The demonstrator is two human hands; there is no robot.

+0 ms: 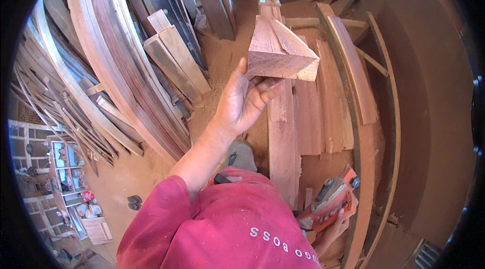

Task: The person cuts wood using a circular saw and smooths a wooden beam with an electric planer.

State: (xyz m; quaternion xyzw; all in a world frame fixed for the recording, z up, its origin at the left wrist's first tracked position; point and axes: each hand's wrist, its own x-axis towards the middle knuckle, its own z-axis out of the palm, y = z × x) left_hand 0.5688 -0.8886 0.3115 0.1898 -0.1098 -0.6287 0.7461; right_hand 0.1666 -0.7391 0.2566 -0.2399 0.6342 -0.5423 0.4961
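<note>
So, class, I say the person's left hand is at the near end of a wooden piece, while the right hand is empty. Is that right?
Not quite: the right hand is not empty. The head view shows it gripping a red power tool. The left hand is indeed at the near end of a wooden piece.
</note>
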